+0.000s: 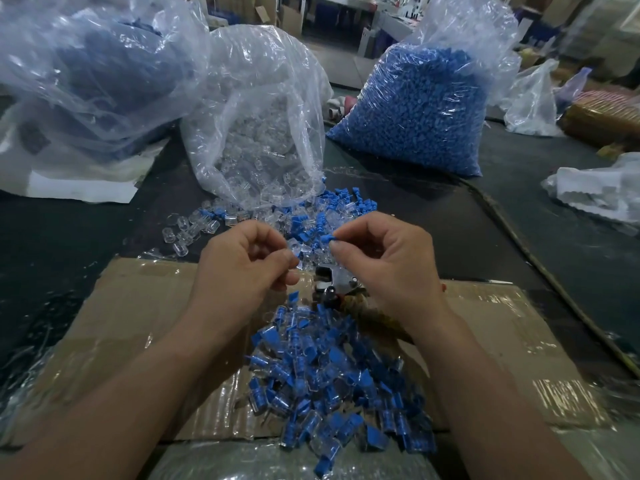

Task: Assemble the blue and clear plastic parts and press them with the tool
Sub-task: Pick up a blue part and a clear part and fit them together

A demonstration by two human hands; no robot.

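Observation:
My left hand [249, 261] pinches a small clear plastic part [293, 244] between thumb and fingers. My right hand [384, 258] pinches a small blue plastic part [327, 239] at its fingertips, a short gap from the clear one. Both hands hover above a metal press tool [329, 282] that lies on the cardboard, partly hidden by my right hand. A heap of joined blue-and-clear pieces [332, 382] lies on the cardboard close to me. Loose blue and clear parts [277, 220] are scattered just beyond my hands.
An open bag of clear parts [256, 133] spills toward me. A full bag of blue parts [419, 109] stands at the back right, another large bag [86, 71] at the back left. Flattened cardboard [131, 306] covers the dark table [554, 237]. A cable [540, 271] runs along the right.

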